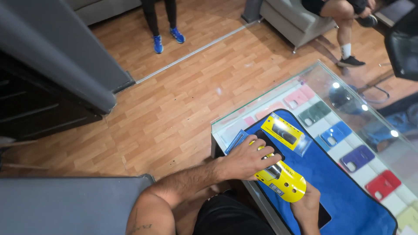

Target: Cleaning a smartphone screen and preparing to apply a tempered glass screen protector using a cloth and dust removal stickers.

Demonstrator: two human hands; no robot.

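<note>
A yellow applicator card (278,180) is held over a dark phone (270,146) on a blue work mat (348,196) atop a glass display counter (322,72). The left hand (246,161) lies spread, fingers flat, pressing on the card and phone; the right hand (307,206) is closed on the card's rounded lower end at 5 o'clock. The step in hand appears to be lining the card up on the phone; steady pressure and a square fit seem called for next. A second yellow packet (285,132) lies just beside, at 1 o'clock. The counter's near edge runs close under the left wrist at 7 o'clock, while open mat is left toward 3 o'clock. Coloured phone cases (357,157) are shown beneath the glass.
</note>
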